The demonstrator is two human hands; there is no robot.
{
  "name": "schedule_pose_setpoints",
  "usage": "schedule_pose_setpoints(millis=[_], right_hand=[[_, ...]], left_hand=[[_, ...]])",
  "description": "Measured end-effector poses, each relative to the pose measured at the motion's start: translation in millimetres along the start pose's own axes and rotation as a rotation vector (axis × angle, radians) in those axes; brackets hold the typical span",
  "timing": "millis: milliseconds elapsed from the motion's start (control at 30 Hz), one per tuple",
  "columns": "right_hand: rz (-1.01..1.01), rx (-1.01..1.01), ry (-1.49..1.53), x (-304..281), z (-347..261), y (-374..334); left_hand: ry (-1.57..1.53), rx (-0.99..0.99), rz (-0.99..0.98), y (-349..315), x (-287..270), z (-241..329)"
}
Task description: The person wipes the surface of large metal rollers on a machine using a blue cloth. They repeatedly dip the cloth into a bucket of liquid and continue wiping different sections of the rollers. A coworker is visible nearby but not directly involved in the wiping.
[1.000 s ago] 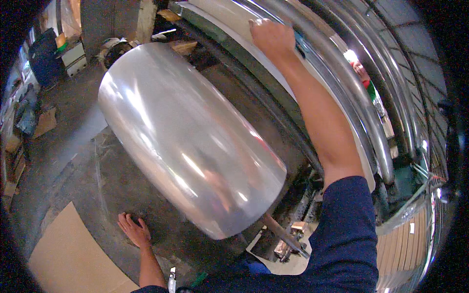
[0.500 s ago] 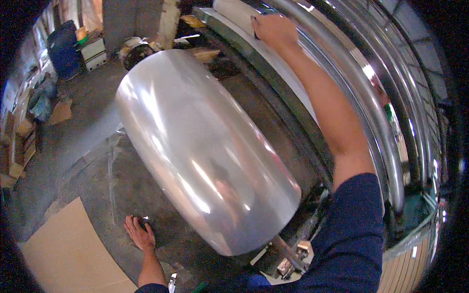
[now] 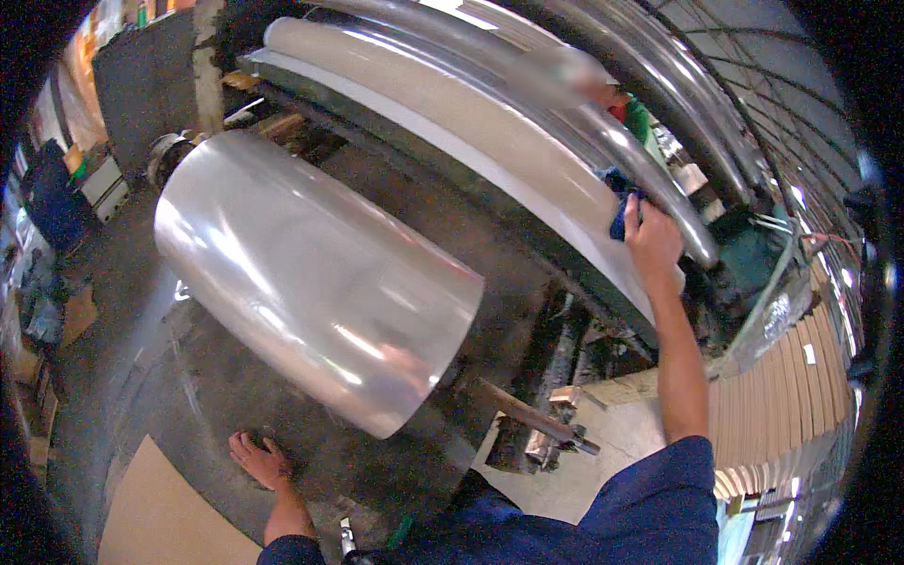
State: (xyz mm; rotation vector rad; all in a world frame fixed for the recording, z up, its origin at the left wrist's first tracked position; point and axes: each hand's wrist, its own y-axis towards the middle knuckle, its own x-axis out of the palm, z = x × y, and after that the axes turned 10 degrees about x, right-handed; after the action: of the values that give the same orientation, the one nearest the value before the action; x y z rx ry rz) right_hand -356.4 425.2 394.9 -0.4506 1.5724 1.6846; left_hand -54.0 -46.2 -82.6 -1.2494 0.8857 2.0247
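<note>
My right arm reaches out to the right, where my right hand (image 3: 654, 243) holds a dark blue cloth (image 3: 618, 215). The cloth lies against the near-right end of a long beige-covered roller (image 3: 452, 113), beside a shiny metal roller. Down at the lower left, my left hand (image 3: 260, 460) is held low over the dark floor with its fingers apart, and nothing shows in it. Between the two hands lies a large roll of shiny silver sheet (image 3: 320, 282) on a metal shaft (image 3: 527, 414).
A green-and-white ledge (image 3: 452, 179) runs along the beige roller. Behind the rollers, a person in a green garment (image 3: 638, 121) is partly visible. Stacked brown boards (image 3: 782, 395) stand at the right. A cardboard sheet (image 3: 160, 518) lies at the lower left.
My right hand has moved along the roller from its far end to its near-right end, with the cloth now in plain sight. The view has swung right; my left hand stays low.
</note>
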Motion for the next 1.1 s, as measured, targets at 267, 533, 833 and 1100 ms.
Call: schedule_pose_setpoints(millis=[267, 533, 833, 1100], right_hand=[[-0.068, 0.093, 0.034, -7, 16, -34], [-0.015, 0.161, -0.147, -15, 30, -34], [0.279, -0.193, 0.125, 27, -61, 8], [0.151, -0.269, 0.156, 29, -220, 81]], left_hand=[[0.107, 0.032, 0.029, -3, 14, -6], [0.152, 0.09, 0.035, -1, 13, -8], [0.084, 0.058, 0.08, -5, 8, 0], [0.05, -0.009, 0.037, 2, -3, 10]])
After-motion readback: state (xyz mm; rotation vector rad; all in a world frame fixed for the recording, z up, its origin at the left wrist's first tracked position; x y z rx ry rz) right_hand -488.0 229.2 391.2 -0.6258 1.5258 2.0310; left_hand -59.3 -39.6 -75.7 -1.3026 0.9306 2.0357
